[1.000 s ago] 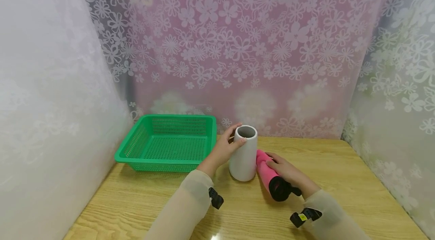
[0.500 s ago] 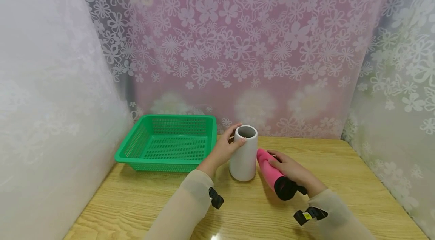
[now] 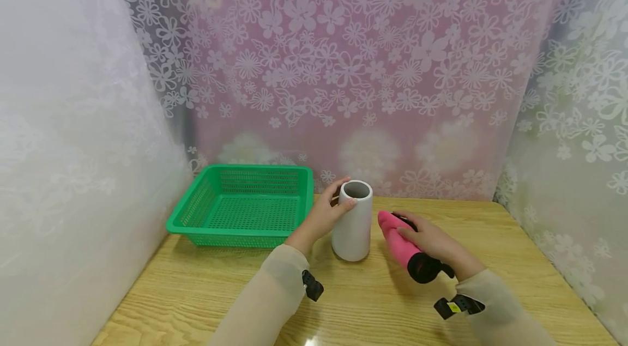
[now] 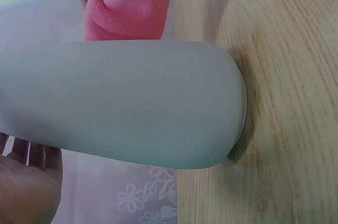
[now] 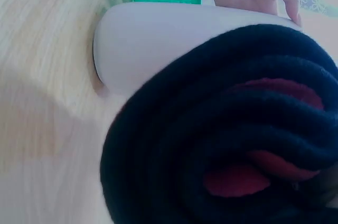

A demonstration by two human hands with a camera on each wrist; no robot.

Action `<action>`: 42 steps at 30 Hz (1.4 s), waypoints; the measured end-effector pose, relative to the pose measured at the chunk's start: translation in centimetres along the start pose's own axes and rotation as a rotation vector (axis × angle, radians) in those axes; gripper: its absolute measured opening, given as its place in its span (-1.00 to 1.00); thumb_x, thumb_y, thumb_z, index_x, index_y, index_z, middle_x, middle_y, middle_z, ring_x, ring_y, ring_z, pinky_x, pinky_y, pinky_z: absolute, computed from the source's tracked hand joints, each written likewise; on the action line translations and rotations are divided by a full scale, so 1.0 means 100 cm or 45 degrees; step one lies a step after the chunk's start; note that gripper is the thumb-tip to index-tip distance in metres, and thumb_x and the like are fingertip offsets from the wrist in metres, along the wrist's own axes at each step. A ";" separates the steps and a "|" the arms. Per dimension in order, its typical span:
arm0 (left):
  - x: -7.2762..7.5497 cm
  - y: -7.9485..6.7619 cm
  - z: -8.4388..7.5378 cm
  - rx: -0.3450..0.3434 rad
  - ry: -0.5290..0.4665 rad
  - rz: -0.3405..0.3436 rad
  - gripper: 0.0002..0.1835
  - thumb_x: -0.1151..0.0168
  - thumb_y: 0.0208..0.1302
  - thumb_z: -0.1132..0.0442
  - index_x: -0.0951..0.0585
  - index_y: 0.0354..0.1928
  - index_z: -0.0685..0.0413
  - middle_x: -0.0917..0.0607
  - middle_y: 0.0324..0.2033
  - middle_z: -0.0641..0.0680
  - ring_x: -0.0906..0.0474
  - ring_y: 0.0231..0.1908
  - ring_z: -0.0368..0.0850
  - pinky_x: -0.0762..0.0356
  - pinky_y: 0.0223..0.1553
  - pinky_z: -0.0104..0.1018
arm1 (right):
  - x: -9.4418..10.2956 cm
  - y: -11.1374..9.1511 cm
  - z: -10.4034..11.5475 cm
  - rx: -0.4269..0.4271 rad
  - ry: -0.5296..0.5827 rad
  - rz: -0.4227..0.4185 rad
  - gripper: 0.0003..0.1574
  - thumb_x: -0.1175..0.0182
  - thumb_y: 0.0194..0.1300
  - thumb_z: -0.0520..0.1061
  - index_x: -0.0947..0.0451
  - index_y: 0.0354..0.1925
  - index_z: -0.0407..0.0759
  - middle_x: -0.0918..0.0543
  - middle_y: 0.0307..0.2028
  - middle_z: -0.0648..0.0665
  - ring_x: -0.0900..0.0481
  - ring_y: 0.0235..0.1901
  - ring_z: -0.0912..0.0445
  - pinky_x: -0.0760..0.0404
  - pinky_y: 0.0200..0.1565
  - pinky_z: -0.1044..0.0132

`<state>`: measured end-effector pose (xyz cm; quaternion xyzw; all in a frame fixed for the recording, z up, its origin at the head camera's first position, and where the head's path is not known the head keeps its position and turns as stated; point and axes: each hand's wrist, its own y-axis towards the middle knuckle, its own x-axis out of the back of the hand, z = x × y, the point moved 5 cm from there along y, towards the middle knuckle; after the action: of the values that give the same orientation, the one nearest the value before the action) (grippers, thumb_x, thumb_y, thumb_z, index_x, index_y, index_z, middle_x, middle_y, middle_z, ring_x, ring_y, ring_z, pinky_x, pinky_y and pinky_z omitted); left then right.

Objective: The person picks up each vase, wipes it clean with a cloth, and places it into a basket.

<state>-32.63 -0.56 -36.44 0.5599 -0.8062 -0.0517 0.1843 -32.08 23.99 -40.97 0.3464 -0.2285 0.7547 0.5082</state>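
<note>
A tall white vase [image 3: 351,231], with a round open top, stands upright on the table. My left hand [image 3: 324,215] holds it near the rim, thumb in front and fingers round the far side. To its right, my right hand [image 3: 432,240] grips a rolled pink fleece cloth [image 3: 401,248] with black edging. The roll is tilted, its far pink end towards the vase and apart from it. In the right wrist view the coiled black edge [image 5: 153,134] covers much of the vase [image 5: 153,44]. The right hand's fingers are partly hidden behind the roll.
A green plastic basket [image 3: 240,232] with slotted walls sits at the back left of the wooden table [image 3: 343,302], with nothing in it. Floral curtains [image 3: 314,73] hang behind and on both sides.
My right hand has drawn the rolled cloth to the right, away from the vase, and a gap has opened between them. The left hand and the vase have stayed in place.
</note>
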 end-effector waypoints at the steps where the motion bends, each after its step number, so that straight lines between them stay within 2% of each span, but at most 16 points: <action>1: 0.000 0.000 0.000 0.004 -0.001 0.002 -0.34 -0.15 0.49 0.19 -0.19 0.52 0.17 -0.28 0.45 0.24 -0.25 0.41 0.25 -0.30 0.34 0.10 | 0.002 0.000 0.000 0.012 -0.019 -0.010 -0.27 -0.08 0.54 0.00 -0.17 0.49 -0.26 -0.37 0.32 -0.47 -0.50 0.01 -0.15 -0.52 -0.08 0.08; 3: 0.000 0.001 0.001 0.012 -0.006 0.007 -0.33 -0.16 0.49 0.18 -0.19 0.53 0.16 -0.28 0.45 0.24 -0.24 0.41 0.24 -0.30 0.34 0.10 | 0.007 -0.001 0.000 0.032 -0.057 -0.032 -0.30 -0.07 0.54 -0.03 -0.18 0.49 -0.27 -0.39 0.31 -0.47 -0.50 0.03 -0.16 -0.53 -0.02 0.00; 6: -0.001 0.007 0.015 0.019 -0.020 0.009 -0.32 -0.17 0.49 0.18 -0.17 0.54 0.12 -0.25 0.46 0.22 -0.22 0.42 0.23 -0.29 0.35 0.10 | 0.012 -0.001 0.002 0.065 -0.104 -0.060 -0.32 -0.06 0.55 -0.08 -0.19 0.48 -0.30 -0.41 0.28 -0.47 -0.51 0.07 -0.20 -0.52 0.04 -0.11; 11: -0.002 0.016 0.036 0.014 -0.042 -0.009 -0.32 -0.17 0.49 0.12 -0.19 0.55 -0.02 -0.26 0.47 0.13 -0.23 0.43 0.17 -0.29 0.35 0.10 | 0.019 -0.002 0.002 0.091 -0.179 -0.097 -0.35 -0.05 0.54 -0.14 -0.19 0.47 -0.33 -0.43 0.27 -0.48 -0.54 0.07 -0.21 -0.53 0.00 -0.09; 17: -0.002 0.015 0.038 0.006 -0.041 -0.027 -0.30 -0.21 0.45 0.01 -0.22 0.54 -0.09 -0.33 0.43 0.08 -0.27 0.41 0.13 -0.32 0.33 0.09 | 0.026 -0.002 -0.001 0.097 -0.276 -0.157 -0.36 -0.04 0.53 -0.19 -0.20 0.47 -0.32 -0.43 0.26 -0.49 -0.50 0.14 -0.34 -0.49 0.08 -0.27; 24: -0.002 0.016 0.038 0.014 -0.041 -0.023 -0.32 -0.19 0.48 0.06 -0.20 0.54 -0.07 -0.31 0.44 0.08 -0.26 0.41 0.14 -0.32 0.33 0.09 | 0.032 -0.002 -0.006 0.127 -0.398 -0.211 -0.37 -0.05 0.52 -0.24 -0.21 0.46 -0.35 -0.45 0.24 -0.50 -0.46 0.18 -0.40 -0.47 0.10 -0.32; 28: -0.002 0.014 0.036 0.020 -0.064 -0.016 -0.32 -0.17 0.49 0.12 -0.18 0.55 -0.09 -0.28 0.46 0.12 -0.23 0.43 0.16 -0.29 0.34 0.12 | 0.035 -0.003 -0.009 0.149 -0.488 -0.256 -0.39 -0.04 0.52 -0.24 -0.25 0.45 -0.31 -0.49 0.20 -0.49 -0.52 0.11 -0.39 -0.52 0.03 -0.29; 33: -0.001 0.010 0.034 0.015 -0.055 0.002 -0.32 -0.17 0.49 0.11 -0.17 0.56 -0.09 -0.26 0.47 0.12 -0.22 0.43 0.17 -0.28 0.35 0.12 | 0.035 -0.009 -0.013 0.114 -0.619 -0.296 -0.41 -0.06 0.51 -0.20 -0.29 0.44 -0.25 -0.51 0.18 -0.47 -0.62 -0.06 -0.33 -0.61 -0.14 -0.21; 38: 0.000 0.005 0.034 0.017 -0.034 0.001 -0.33 -0.19 0.47 0.04 -0.22 0.53 -0.16 -0.29 0.46 0.04 -0.26 0.42 0.11 -0.31 0.35 0.06 | 0.033 -0.014 -0.018 0.057 -0.684 -0.285 -0.40 -0.14 0.48 -0.17 -0.32 0.41 -0.25 -0.51 0.15 -0.47 -0.63 -0.31 -0.16 -0.63 -0.32 -0.08; 42: 0.001 0.000 0.033 0.016 -0.036 0.004 -0.34 -0.20 0.46 0.02 -0.24 0.52 -0.19 -0.31 0.44 0.03 -0.26 0.41 0.10 -0.32 0.34 0.06 | 0.031 -0.017 -0.024 0.033 -0.723 -0.270 -0.40 -0.15 0.48 -0.18 -0.33 0.41 -0.23 -0.50 0.15 -0.44 -0.61 -0.36 -0.11 -0.63 -0.38 -0.04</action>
<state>-33.84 -1.04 -39.47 0.5589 -0.8099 -0.0542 0.1694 -31.94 28.24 -40.26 0.5719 -0.3142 0.5733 0.4955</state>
